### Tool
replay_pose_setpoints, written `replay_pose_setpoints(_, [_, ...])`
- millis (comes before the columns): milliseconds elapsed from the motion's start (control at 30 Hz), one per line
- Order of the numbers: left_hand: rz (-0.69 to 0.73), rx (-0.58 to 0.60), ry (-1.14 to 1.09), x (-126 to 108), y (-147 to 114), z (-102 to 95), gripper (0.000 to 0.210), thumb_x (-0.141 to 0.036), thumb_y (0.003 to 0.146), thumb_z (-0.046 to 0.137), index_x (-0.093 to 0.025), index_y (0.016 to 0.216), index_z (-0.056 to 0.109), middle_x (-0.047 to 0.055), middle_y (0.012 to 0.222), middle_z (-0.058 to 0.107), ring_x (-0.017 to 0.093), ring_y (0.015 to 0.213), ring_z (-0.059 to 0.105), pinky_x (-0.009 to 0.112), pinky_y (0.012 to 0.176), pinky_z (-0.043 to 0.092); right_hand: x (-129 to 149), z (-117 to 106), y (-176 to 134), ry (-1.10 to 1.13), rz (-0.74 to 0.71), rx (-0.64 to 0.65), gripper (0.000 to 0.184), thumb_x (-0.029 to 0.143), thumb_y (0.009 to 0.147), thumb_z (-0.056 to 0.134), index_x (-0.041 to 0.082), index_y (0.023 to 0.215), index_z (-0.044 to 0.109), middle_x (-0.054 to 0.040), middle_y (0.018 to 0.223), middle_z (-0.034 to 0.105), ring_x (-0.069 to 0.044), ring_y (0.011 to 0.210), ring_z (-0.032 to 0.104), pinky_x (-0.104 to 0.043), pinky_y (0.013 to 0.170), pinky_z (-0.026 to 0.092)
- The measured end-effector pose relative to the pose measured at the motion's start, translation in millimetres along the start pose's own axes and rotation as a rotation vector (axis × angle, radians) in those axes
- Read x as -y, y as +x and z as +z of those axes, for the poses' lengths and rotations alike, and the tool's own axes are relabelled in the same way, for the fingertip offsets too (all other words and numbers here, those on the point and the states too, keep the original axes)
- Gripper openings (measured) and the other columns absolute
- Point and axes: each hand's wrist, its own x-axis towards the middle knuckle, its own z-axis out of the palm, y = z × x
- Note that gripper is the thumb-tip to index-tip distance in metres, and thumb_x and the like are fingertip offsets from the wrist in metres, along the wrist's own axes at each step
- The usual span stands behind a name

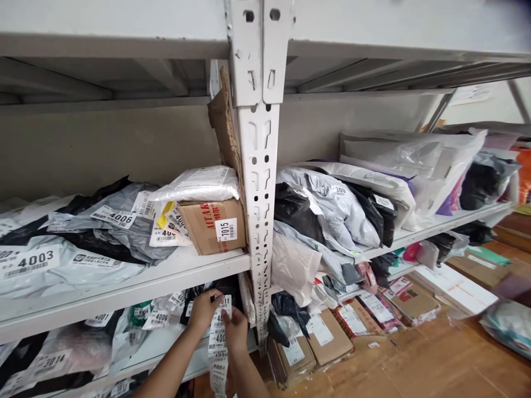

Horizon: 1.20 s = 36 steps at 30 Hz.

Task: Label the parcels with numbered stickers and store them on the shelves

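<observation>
A long strip of printed number labels [218,345] hangs down between my hands in front of the lower shelf. With fingers pinched, my left hand [202,312] grips the strip's upper end near the label ending in 011. Just below and to the right, my right hand [235,330] is closed on the strip's edge. Right behind my hands lies a black plastic parcel [226,284], partly covered by them. A clear-wrapped parcel labelled 4006 [156,319] sits to their left on the same shelf.
A white upright post [259,182] stands just right of my hands, and a white shelf edge [124,293] runs above them. A cardboard box marked 7015 [203,221] and bagged parcels fill the middle shelf. Boxes [329,334] stand low at the right near the wooden floor [394,367].
</observation>
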Motion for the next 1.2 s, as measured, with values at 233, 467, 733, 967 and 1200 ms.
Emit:
replay_pose_setpoints(233, [0.014,-0.007,0.145,-1,-4,0.9,0.025,-0.025,0.085,0.049,-0.015,0.089,0.072,0.012,0.095,0.073,0.025,0.091,0.067,0.034,0.088,0.048,-17,-25,-24,-0.118,0.149,-0.204,0.066,0.080,0.044,0.063,0.025,0.044,0.027,0.0064,0.045,0.027,-0.010,0.051,0.024,-0.028,0.051,0.026])
replay_pose_setpoints(467, [0.157,-0.103,0.536,-63,-13,17.1,0.047,-0.019,0.088,0.039,-0.007,0.132,0.048,0.024,0.135,0.046,0.036,0.129,0.040,0.047,0.110,0.028,-44,-102,-56,-0.008,0.190,0.035,0.058,0.074,0.054,0.068,0.020,0.055,0.048,0.0045,0.048,0.040,-0.009,0.047,0.029,-0.024,0.046,0.023])
replay_pose_setpoints(733, [0.098,0.042,0.519,-63,8,38.3,0.050,-0.021,0.080,0.051,-0.019,0.130,0.052,0.021,0.128,0.051,0.038,0.121,0.047,0.048,0.095,0.043,3,-101,-56,0.004,0.110,-0.050,0.060,0.074,0.053,0.069,0.019,0.059,0.048,0.0052,0.052,0.040,-0.009,0.052,0.030,-0.024,0.049,0.030])
replay_pose_setpoints(967, [0.112,0.075,0.416,-38,8,23.8,0.040,-0.024,0.078,0.049,-0.015,0.116,0.056,0.018,0.122,0.050,0.037,0.115,0.050,0.047,0.101,0.038,9,-98,-56,-0.051,0.079,0.065,0.059,0.074,0.060,0.065,0.018,0.064,0.048,0.0040,0.058,0.043,-0.010,0.057,0.034,-0.024,0.055,0.032])
replay_pose_setpoints(1200, [0.173,0.108,0.228,-15,4,13.0,0.030,-0.016,0.070,0.053,-0.020,0.099,0.051,0.008,0.106,0.052,0.024,0.099,0.055,0.035,0.091,0.042,9,-92,-49,-0.073,0.077,0.050,0.057,0.074,0.064,0.062,0.019,0.065,0.048,0.0046,0.059,0.041,-0.010,0.056,0.032,-0.024,0.052,0.030])
